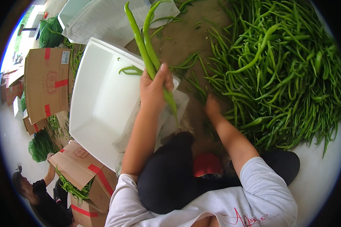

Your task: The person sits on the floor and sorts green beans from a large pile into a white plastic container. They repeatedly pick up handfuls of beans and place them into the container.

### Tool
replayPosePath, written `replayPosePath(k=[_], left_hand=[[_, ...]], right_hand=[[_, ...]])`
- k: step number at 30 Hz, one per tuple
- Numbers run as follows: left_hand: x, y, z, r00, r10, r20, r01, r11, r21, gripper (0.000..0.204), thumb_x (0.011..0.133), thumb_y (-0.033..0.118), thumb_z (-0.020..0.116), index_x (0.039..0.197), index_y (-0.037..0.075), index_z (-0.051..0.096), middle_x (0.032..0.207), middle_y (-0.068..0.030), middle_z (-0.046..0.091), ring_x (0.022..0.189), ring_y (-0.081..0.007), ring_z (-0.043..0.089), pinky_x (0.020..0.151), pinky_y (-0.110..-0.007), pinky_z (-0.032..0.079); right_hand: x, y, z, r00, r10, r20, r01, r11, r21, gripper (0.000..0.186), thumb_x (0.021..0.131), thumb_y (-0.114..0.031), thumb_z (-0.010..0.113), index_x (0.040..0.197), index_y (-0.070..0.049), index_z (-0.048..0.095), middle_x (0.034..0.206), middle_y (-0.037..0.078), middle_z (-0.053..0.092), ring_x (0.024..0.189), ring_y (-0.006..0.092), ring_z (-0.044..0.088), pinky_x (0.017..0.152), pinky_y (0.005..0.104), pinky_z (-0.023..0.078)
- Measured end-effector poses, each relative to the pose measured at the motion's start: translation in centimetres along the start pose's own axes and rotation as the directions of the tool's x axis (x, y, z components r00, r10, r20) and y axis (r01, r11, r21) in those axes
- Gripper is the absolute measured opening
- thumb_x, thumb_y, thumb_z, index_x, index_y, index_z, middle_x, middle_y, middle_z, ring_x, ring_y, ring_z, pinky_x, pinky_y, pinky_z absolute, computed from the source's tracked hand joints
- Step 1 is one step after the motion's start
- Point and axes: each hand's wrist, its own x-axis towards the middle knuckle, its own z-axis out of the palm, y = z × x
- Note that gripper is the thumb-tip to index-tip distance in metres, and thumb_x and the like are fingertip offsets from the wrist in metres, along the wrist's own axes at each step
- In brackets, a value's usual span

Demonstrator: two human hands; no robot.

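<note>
In the head view my left hand [155, 83] is closed round a few long green chili peppers [140, 41], which stick up above the fist and hang below it over the edge of a white foam box [93, 98]. A few more peppers [129, 70] lie inside that box, near its upper rim. My right hand [212, 103] is down at the left edge of a large pile of green peppers [280, 72], low over the brown surface. Its fingers are mostly hidden, so I cannot tell whether they grip anything.
Taped cardboard boxes [47, 87] and green mesh bags [41, 145] stand on the left. An open box [79, 174] of peppers sits at lower left, beside another person in dark clothes [41, 200]. A translucent sheet [98, 19] lies beyond the foam box.
</note>
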Motion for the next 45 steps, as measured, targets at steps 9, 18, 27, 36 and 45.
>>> replayPosePath(k=[9, 18, 27, 36, 45], left_hand=[[1.0, -2.5, -1.6, 0.998, -0.021, -0.067, 0.026, 0.997, 0.076, 0.013, 0.092, 0.014, 0.058, 0.101, 0.006, 0.052, 0.078, -0.0039, 0.053, 0.062, -0.0109, 0.048, 0.052, -0.023, 0.038], [-0.9, 0.6, -0.3, 0.955, 0.119, -0.271, -0.084, 0.987, 0.137, 0.04, 0.077, 0.009, 0.07, 0.111, -0.001, 0.052, 0.084, -0.007, 0.062, 0.076, -0.0168, 0.06, 0.067, -0.029, 0.049], [-1.1, 3.8, -23.0, 0.951, 0.214, -0.223, -0.232, 0.971, -0.059, 0.028, 0.084, 0.008, 0.061, 0.108, 0.006, 0.048, 0.083, -0.0014, 0.052, 0.068, -0.0113, 0.05, 0.065, -0.025, 0.044], [3.2, -7.1, -22.6, 0.871, 0.133, -0.473, 0.032, 0.945, 0.324, 0.02, 0.086, 0.006, 0.06, 0.101, -0.001, 0.049, 0.087, -0.012, 0.059, 0.074, -0.0212, 0.06, 0.069, -0.035, 0.053], [4.4, -9.6, -23.3, 0.883, -0.186, -0.43, 0.249, 0.964, 0.094, 0.028, 0.09, 0.014, 0.058, 0.108, -0.004, 0.048, 0.101, -0.0165, 0.061, 0.086, -0.0262, 0.062, 0.077, -0.039, 0.055]], right_hand=[[-2.0, -3.5, -11.0, 0.983, -0.021, 0.182, -0.106, 0.746, 0.657, 0.041, 0.085, -0.013, 0.064, 0.119, 0.0, 0.047, 0.097, 0.019, 0.063, 0.086, 0.0358, 0.063, 0.075, 0.04, 0.05], [-5.3, -15.4, -20.2, 0.682, -0.677, -0.277, 0.661, 0.408, 0.63, 0.044, 0.088, -0.016, 0.06, 0.128, -0.004, 0.049, 0.111, 0.022, 0.058, 0.1, 0.0409, 0.056, 0.089, 0.041, 0.046], [12.5, -10.8, -8.2, 0.729, -0.659, -0.184, 0.649, 0.751, -0.121, 0.035, 0.085, -0.008, 0.052, 0.119, -0.008, 0.058, 0.119, 0.013, 0.058, 0.114, 0.0286, 0.052, 0.096, 0.042, 0.041], [12.0, -11.6, -6.5, 0.841, -0.518, 0.158, 0.537, 0.761, -0.363, 0.024, 0.082, -0.004, 0.051, 0.104, -0.009, 0.06, 0.11, 0.011, 0.055, 0.104, 0.0314, 0.055, 0.09, 0.0438, 0.044], [7.8, -12.5, -12.2, 0.786, -0.524, -0.328, 0.618, 0.663, 0.421, 0.031, 0.083, -0.005, 0.061, 0.114, -0.008, 0.058, 0.091, 0.012, 0.059, 0.08, 0.0259, 0.059, 0.071, 0.0351, 0.047]])
